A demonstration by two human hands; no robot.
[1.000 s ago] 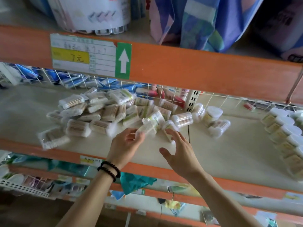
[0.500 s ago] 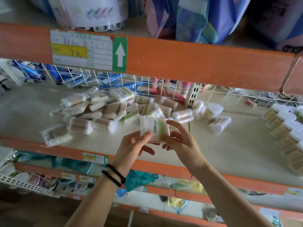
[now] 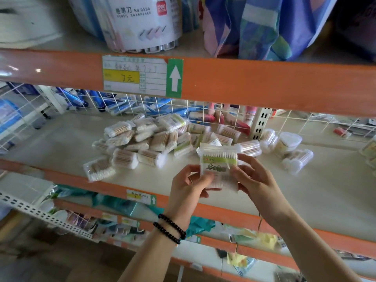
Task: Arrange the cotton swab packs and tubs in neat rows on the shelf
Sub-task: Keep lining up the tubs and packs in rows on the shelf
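Left hand (image 3: 188,185) and right hand (image 3: 254,181): swab pack (image 3: 218,166) pinched at both sides, label upward, likely checked before being rowed; loose pile (image 3: 154,139) unsorted on shelf (image 3: 305,190).

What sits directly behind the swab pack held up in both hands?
Behind the held pack, gripped by the left hand and right hand, lies the loose pile of swab packs on the shelf. The pack covers the pile's near right edge.

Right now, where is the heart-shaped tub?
In the head view, the heart-shaped tub stands right of centre on the shelf, right of the pile of swab packs.
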